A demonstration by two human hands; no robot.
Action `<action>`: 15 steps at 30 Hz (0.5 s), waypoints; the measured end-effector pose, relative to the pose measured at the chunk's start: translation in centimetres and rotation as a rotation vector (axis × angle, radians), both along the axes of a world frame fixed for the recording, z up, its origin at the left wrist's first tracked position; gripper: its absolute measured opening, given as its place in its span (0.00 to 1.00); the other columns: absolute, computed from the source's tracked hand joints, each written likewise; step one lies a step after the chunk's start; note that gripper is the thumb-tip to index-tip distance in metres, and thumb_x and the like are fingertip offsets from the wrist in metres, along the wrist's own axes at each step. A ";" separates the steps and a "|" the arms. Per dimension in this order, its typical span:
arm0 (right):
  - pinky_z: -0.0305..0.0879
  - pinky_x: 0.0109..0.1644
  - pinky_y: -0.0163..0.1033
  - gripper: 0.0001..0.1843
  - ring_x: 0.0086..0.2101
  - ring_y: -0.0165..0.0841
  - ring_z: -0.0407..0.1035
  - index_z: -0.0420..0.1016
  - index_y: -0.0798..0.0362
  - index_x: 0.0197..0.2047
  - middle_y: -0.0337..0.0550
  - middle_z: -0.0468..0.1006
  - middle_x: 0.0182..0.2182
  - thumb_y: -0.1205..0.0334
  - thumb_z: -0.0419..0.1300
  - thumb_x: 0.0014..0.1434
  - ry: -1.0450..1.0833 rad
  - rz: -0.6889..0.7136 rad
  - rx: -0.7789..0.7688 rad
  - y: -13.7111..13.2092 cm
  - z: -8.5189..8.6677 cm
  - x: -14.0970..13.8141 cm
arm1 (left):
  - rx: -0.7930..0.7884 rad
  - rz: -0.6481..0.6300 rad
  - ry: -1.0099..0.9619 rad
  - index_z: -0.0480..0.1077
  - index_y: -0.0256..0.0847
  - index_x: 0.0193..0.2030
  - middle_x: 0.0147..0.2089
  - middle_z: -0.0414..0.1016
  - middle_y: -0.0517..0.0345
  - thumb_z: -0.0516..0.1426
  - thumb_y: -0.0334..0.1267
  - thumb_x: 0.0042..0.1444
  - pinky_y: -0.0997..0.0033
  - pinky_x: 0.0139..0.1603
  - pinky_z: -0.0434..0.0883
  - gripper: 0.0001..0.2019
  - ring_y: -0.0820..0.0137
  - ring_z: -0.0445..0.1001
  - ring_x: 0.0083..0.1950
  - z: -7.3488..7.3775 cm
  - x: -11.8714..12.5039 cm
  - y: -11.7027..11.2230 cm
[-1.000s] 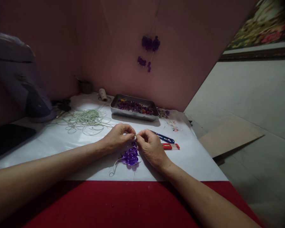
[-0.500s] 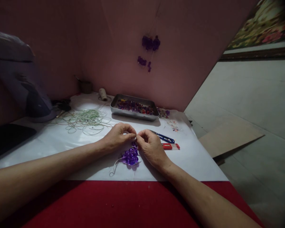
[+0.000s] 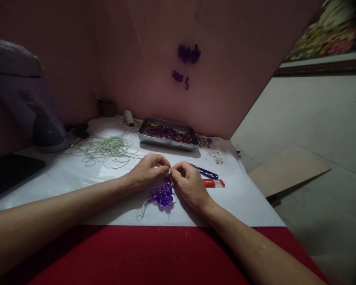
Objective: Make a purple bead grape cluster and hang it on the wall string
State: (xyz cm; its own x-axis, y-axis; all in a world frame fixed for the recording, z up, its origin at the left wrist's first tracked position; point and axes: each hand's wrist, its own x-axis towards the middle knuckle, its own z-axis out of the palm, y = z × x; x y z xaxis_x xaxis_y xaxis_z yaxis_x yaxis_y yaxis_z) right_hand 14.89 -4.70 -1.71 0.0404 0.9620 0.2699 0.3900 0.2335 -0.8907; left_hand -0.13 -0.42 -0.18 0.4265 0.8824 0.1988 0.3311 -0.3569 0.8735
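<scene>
A cluster of shiny purple beads (image 3: pixel 163 196) rests on the white sheet below my hands, with a pale cord (image 3: pixel 141 211) trailing from its left side. My left hand (image 3: pixel 150 170) comes in from the left, thumb and index finger pinched at the cord above the cluster. Right beside it, my right hand (image 3: pixel 186 182) is closed in a pinch on the same cord, the fingertips nearly touching those of the left. A small purple bead (image 3: pixel 167 180) sits between the cluster and the fingertips. Fingers partly hide the pinched cord.
Behind my hands stands a metal tray (image 3: pixel 169 145) of beads. Blue thread snips (image 3: pixel 207 173) and a red case (image 3: pixel 209 183) lie to the right. Tangled pale green cord (image 3: pixel 109 148) spreads at left, near a thread spool (image 3: pixel 128 118). Purple bead pieces (image 3: pixel 188 53) hang on the wall.
Hardly anything differs. My fingertips shift slightly around the cord, while the bead cluster stays in place on the sheet.
</scene>
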 end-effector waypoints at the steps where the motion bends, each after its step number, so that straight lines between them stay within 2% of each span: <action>1: 0.61 0.29 0.36 0.06 0.22 0.30 0.64 0.66 0.53 0.27 0.36 0.70 0.20 0.65 0.56 0.55 -0.001 0.002 -0.002 0.0 0.0 0.0 | 0.020 0.014 0.013 0.74 0.37 0.28 0.30 0.78 0.53 0.54 0.29 0.47 0.67 0.39 0.68 0.07 0.66 0.73 0.35 0.0 0.0 0.0; 5: 0.61 0.30 0.36 0.06 0.22 0.30 0.65 0.66 0.53 0.27 0.36 0.70 0.19 0.66 0.56 0.55 -0.008 -0.005 -0.003 0.0 0.0 0.0 | 0.117 0.053 0.098 0.76 0.38 0.28 0.32 0.79 0.52 0.55 0.29 0.47 0.64 0.46 0.68 0.08 0.63 0.74 0.40 -0.1 -0.1 0.2; 11: 0.61 0.30 0.36 0.06 0.22 0.30 0.64 0.67 0.53 0.27 0.36 0.70 0.20 0.65 0.56 0.56 -0.011 -0.006 0.001 -0.1 0.0 0.0 | 0.101 -0.012 0.104 0.77 0.38 0.28 0.31 0.79 0.51 0.56 0.32 0.48 0.63 0.43 0.68 0.08 0.63 0.73 0.37 0.0 -0.3 0.2; 15: 0.62 0.30 0.37 0.06 0.22 0.30 0.65 0.67 0.53 0.27 0.36 0.70 0.20 0.66 0.56 0.56 -0.017 -0.012 0.007 -0.2 0.1 -0.1 | 0.109 0.004 0.098 0.77 0.39 0.28 0.34 0.78 0.50 0.57 0.35 0.47 0.62 0.46 0.67 0.07 0.59 0.72 0.43 0.0 -0.3 0.1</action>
